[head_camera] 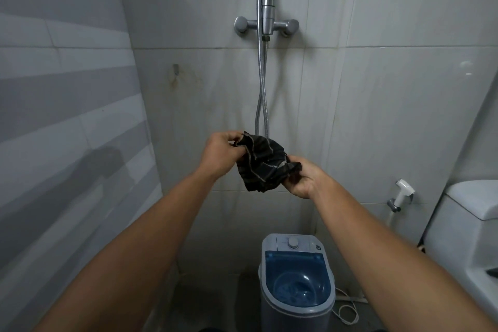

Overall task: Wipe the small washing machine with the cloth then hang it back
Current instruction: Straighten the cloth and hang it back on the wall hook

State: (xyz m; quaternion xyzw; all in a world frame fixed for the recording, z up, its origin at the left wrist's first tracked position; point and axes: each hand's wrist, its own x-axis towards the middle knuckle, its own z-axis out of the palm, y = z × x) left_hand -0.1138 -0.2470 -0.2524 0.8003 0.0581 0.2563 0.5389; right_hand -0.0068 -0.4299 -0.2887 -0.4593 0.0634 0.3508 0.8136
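A dark cloth [262, 167] with pale stitched lines hangs bunched between both hands, out in front of the tiled back wall. My left hand [221, 155] pinches its upper left edge. My right hand [303, 179] grips its lower right part from underneath. Far below, on the floor, stands the small washing machine [296, 281], grey with a blue see-through lid and a round white knob at its back. A small wall hook [176, 69] sits on the wall up and to the left of the cloth, with rust stains around it.
A metal shower mixer [266, 25] and its looped hose [261, 105] are on the back wall just above the cloth. A white toilet cistern [469, 224] and bidet sprayer [403, 193] are at right. A white cable [347, 310] lies on the floor beside the machine. Striped tiles cover the left wall.
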